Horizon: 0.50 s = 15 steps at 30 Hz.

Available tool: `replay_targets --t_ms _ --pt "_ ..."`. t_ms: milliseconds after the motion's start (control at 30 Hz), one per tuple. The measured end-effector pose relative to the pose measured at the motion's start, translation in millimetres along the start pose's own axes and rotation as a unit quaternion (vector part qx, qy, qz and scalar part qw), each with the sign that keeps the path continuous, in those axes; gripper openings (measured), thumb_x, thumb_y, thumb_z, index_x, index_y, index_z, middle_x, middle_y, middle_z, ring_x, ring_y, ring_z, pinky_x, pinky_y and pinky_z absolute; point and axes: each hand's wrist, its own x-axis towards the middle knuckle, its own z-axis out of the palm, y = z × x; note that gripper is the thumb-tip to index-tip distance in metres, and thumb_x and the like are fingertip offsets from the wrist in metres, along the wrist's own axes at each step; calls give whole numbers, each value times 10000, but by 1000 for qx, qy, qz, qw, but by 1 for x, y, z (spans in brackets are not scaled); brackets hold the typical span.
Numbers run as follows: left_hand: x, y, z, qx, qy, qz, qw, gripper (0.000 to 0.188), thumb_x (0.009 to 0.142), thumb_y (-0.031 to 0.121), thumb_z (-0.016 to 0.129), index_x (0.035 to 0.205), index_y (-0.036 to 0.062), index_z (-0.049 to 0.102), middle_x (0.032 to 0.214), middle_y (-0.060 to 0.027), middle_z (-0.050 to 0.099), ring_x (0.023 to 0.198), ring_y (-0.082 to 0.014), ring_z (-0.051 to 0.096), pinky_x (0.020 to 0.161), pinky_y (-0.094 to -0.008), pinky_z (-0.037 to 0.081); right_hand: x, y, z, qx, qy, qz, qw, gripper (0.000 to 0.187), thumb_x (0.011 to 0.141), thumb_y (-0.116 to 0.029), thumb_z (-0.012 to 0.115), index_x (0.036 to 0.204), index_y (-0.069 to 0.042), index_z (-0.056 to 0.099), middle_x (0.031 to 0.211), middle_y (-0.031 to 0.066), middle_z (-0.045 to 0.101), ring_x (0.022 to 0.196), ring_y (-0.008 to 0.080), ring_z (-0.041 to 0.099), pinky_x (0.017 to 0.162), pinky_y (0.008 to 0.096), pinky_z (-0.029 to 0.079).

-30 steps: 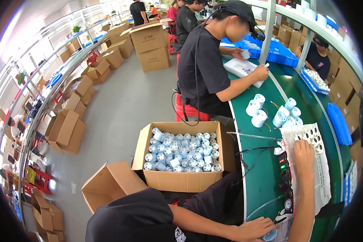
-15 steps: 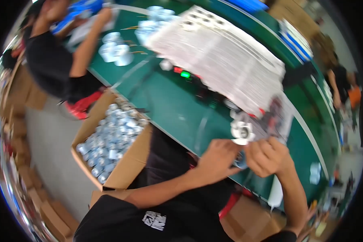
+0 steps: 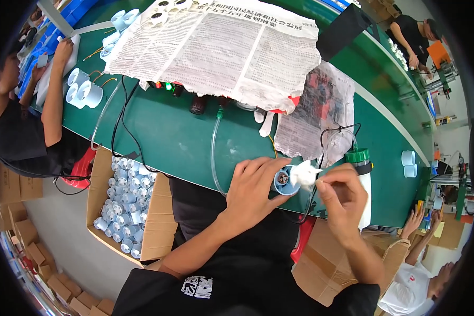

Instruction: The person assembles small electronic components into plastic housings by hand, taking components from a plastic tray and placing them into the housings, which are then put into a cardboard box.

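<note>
My left hand (image 3: 255,185) is wrapped round a light blue plastic cup-shaped housing (image 3: 284,181), its open end facing up. Inside it a round metal part shows, apparently a motor shaft end. Right beside the rim is a white bladed fan wheel (image 3: 304,175), slightly blurred. The thumb and fingertips of my right hand (image 3: 345,197) are pinched at the wheel's right edge. How firmly they grip it is hard to see.
A cardboard box (image 3: 160,221) of light blue housings stands left. Newspaper (image 3: 210,52) covers equipment at the back, with white fan wheels (image 3: 164,11) on it. A green-capped bottle (image 3: 358,155) with a tube stands right. A co-worker (image 3: 26,126) sits at left.
The view has swung to the right. My right hand has drawn away from the left, and the housing's open end now shows. The white fan wheel now sits between the housing and my right fingertips.
</note>
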Motion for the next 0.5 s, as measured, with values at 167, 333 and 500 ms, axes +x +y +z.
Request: replay_targets --t_ms 167,333,500 --pt "2 1 -3 11 -28 -7 1000 598 672 226 841 1208 118 598 1086 -58 649 1044 -239 596 906 -389 396 -12 15 12 191 -5 269 944 119 940 -97 646 981 -5 582 796 12 604 603 49 522 493 185 388" --pt "1 -1 -1 10 -10 -2 1000 625 664 233 845 1225 117 596 1089 -60 649 1046 -234 595 898 -385 396 -2 15 21 152 -25 289 945 115 947 -94 637 991 -9 574 787 -2 595 638 17 502 525 172 347" --pt "1 1 -2 12 -12 -2 1000 644 647 224 847 1231 118 596 1090 -57 649 1051 -231 594 897 -385 396 -6 13 31 125 35 176 976 96 955 -78 613 1013 -12 575 786 -7 591 657 8 506 538 179 343"
